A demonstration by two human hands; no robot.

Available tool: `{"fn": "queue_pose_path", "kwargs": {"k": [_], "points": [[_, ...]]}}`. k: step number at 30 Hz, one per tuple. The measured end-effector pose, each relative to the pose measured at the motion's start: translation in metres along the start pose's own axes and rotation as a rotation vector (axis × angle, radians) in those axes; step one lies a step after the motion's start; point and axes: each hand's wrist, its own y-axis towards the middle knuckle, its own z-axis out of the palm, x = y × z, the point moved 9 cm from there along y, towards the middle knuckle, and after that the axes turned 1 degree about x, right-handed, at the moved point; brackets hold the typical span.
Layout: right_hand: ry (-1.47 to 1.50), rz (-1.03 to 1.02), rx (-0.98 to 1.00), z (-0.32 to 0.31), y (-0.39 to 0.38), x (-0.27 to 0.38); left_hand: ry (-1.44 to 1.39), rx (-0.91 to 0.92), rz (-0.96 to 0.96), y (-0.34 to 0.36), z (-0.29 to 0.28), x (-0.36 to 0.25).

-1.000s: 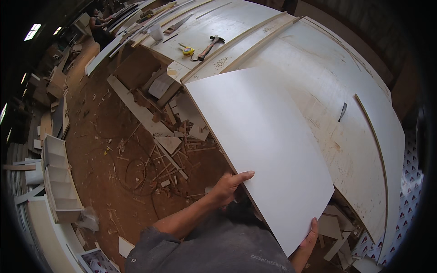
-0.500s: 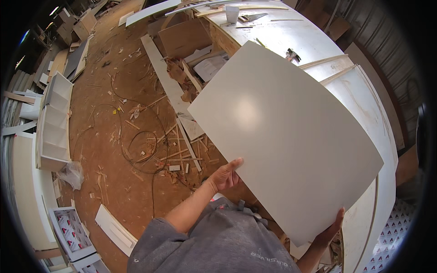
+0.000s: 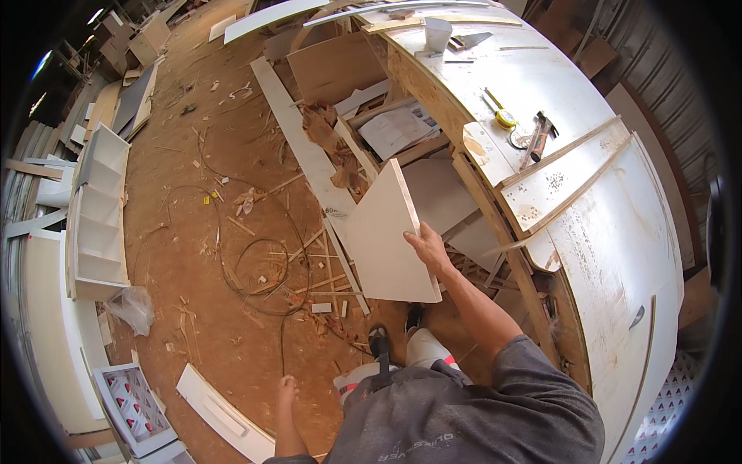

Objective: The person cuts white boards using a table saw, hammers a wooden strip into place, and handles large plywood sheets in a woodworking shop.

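Observation:
A white board (image 3: pixel 386 247) hangs upright and tilted in front of me, its narrow edge turned up. My right hand (image 3: pixel 429 249) grips it by that edge, thumb on the near side; the fingers behind are partly hidden. Lower left, away from the board, my left hand (image 3: pixel 287 389) hangs over the brown floor with its fingers curled in and nothing visible in them. To the right, a hammer (image 3: pixel 539 139) and a yellow tape measure (image 3: pixel 505 118) lie on the white-topped workbench (image 3: pixel 610 232).
A handsaw (image 3: pixel 469 41) and a white cup (image 3: pixel 437 35) stand far along the bench. Beneath it are boards and papers (image 3: pixel 398 130). A cable (image 3: pixel 263 267) coils among wood scraps on the floor. White shelving (image 3: pixel 100 209) stands at left, near a clear plastic bag (image 3: pixel 131 309).
The board has swung from lying broad across both hands to upright in my right hand, lower and leftward. My left hand has let go and dropped to the lower left. The bench tools are uncovered.

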Motion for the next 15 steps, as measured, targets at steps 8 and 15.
{"fn": "queue_pose_path", "kwargs": {"k": [8, 15], "points": [[-0.146, -0.110, 0.102, 0.102, 0.196, -0.016, -0.145, -0.129, -0.297, -0.116, 0.002, 0.105], [-0.221, -0.074, 0.090, 0.078, 0.347, -0.051, -0.156, 0.028, -0.367, -0.146, 0.151, 0.033]]}}
